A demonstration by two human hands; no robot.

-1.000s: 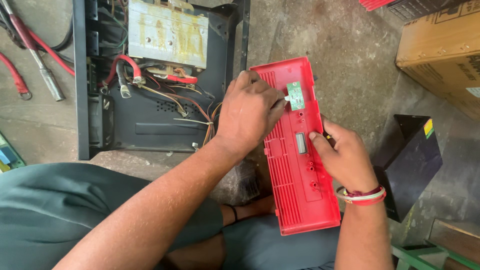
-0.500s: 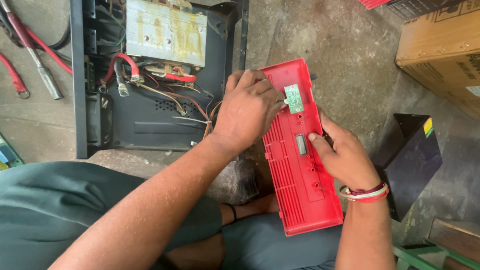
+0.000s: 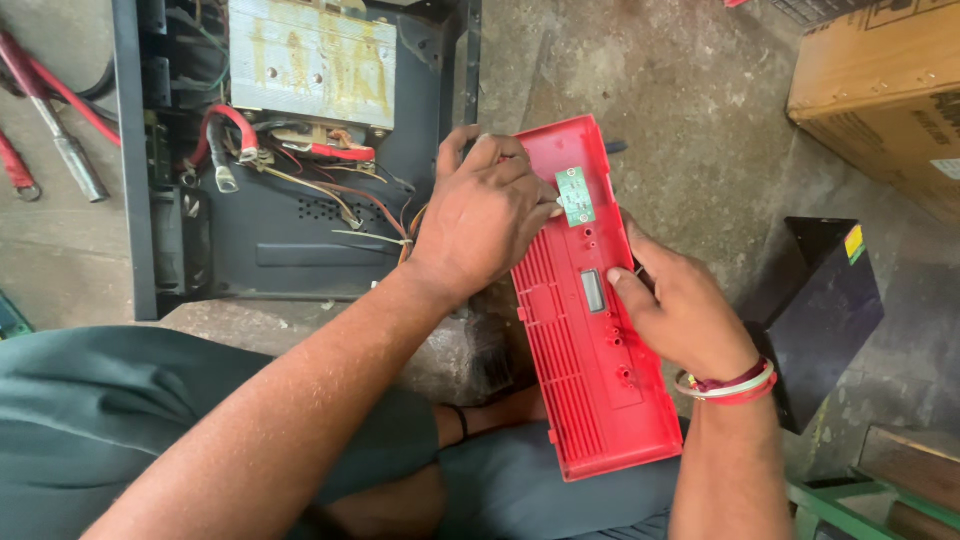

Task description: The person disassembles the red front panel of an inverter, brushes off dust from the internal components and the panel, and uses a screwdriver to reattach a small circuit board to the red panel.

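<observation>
Left hand fingertips pinch the small green circuit board on the red plastic panel; right hand clasps the panel's edge. Best keep panel steady, press gently.

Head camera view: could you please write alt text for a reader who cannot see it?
Two bare hands hold a long red plastic panel: the left hand presses near a small green circuit board, the right hand grips its edge. Beside it stands an open black metal chassis with wires.

Red plastic panel, inner side up, small green circuit board near top.
</observation>
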